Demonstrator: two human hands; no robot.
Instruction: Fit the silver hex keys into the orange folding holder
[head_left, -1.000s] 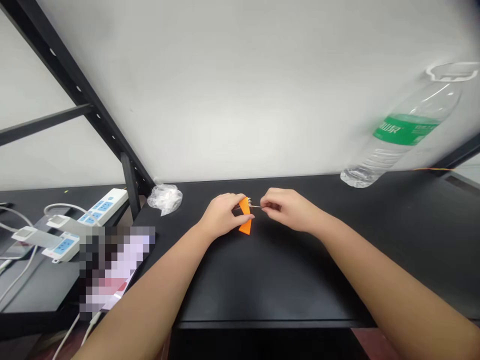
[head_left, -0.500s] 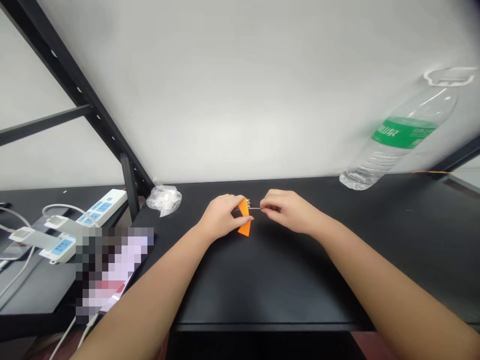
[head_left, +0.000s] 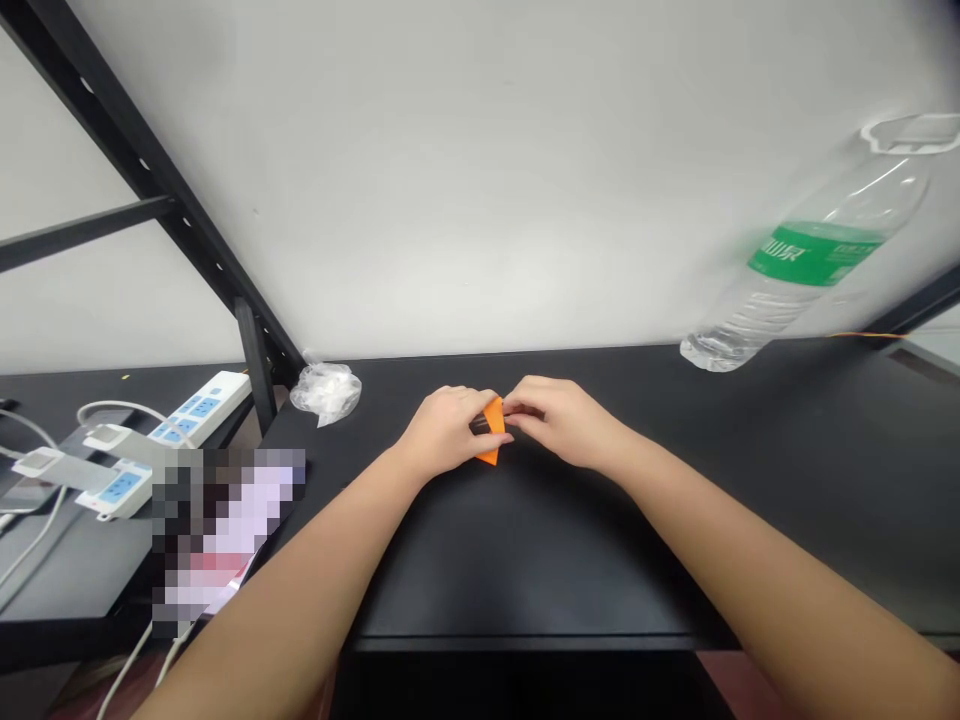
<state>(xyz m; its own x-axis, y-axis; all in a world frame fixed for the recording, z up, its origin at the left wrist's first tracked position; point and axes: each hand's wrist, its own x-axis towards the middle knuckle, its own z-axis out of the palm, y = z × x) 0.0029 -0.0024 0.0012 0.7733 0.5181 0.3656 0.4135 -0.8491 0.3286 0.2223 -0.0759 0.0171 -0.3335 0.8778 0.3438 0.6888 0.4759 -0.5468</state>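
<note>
While both hands meet over the black desk (head_left: 525, 560), the left hand (head_left: 442, 430) has its fingers closed on a small orange piece (head_left: 493, 432), held just above the desk. The right hand (head_left: 559, 420) pinches in at its top edge; what it grips is too small to tell. One slip could drop the little piece, because only fingertips hold it.

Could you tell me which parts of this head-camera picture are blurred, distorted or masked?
Head view: the water bottle at right is smeared and leans with lens distortion; a pixelated patch masks something at left; the hands and orange piece are fairly sharp.
</note>
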